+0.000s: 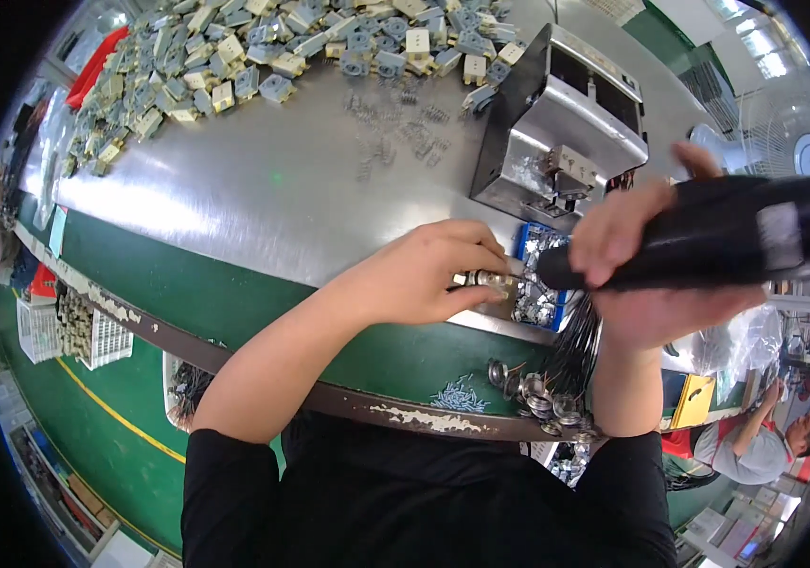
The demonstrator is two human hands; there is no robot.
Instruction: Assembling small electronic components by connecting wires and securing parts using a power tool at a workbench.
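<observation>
My right hand (624, 248) is wrapped round a thick black electric screwdriver (722, 232), tipped nearly level with its narrow end to the left. My left hand (424, 270) pinches a small pale part with shiny metal pieces (487, 279) near the steel bench's front edge. The screwdriver's narrow end is close to this part; motion blur hides whether they touch. Just beyond the fingertips sits a blue tray (557, 322) of small metal pieces. A bundle of black wires (575, 346) with round metal ends (537, 396) hangs below it.
A metal box-shaped machine (570, 123) stands beyond my hands. Grey and cream plastic parts (367, 43) are heaped at the back, with loose springs (409, 128) before them. Small bluish pins (459, 395) lie on the green strip. A fan (807, 156) and another person (755, 440) are at right.
</observation>
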